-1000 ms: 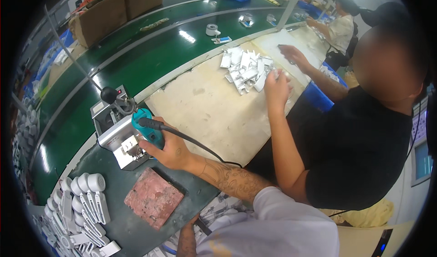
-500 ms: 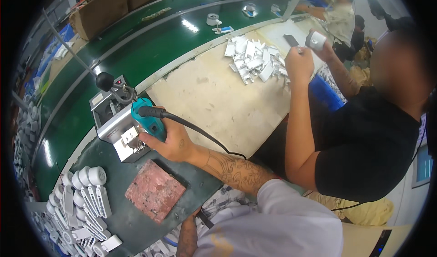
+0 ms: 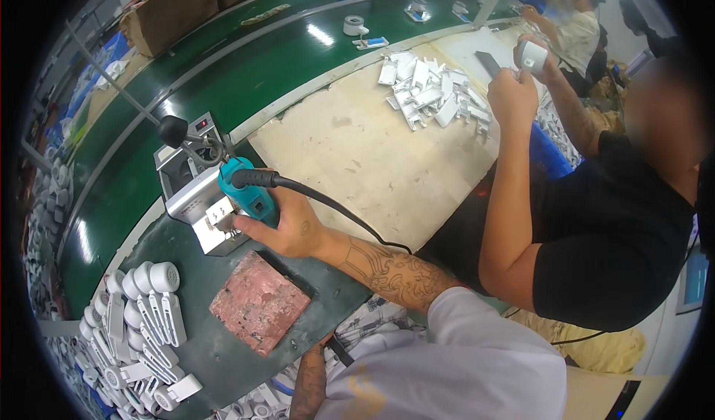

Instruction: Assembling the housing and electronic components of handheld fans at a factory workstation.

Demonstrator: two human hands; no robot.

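My right hand (image 3: 292,223) is wrapped round a teal electric screwdriver (image 3: 252,195) with a thick black cord (image 3: 335,215). The tool is held over a silver box-shaped machine (image 3: 195,201), and its tip is hidden. My thumb lies beside a small pale metal block (image 3: 220,212) at the machine's front. Low in the picture, my left hand (image 3: 325,341) shows only in part next to the bench edge; its fingers are hidden. Between the arms, a rough reddish stone slab (image 3: 261,303) lies on the dark green mat (image 3: 197,331).
Grey-white parts with round grilled heads (image 3: 164,277) are piled at the left. A green conveyor (image 3: 298,55) carries several white parts. White plastic pieces (image 3: 439,96) are heaped on the pale board (image 3: 350,152). At the right, a co-worker (image 3: 588,234) holds a white round part (image 3: 531,57).
The whole view has shifted slightly, so things sit a little farther right. My right hand keeps its grip on the screwdriver at the machine. The co-worker's hands have moved slightly.
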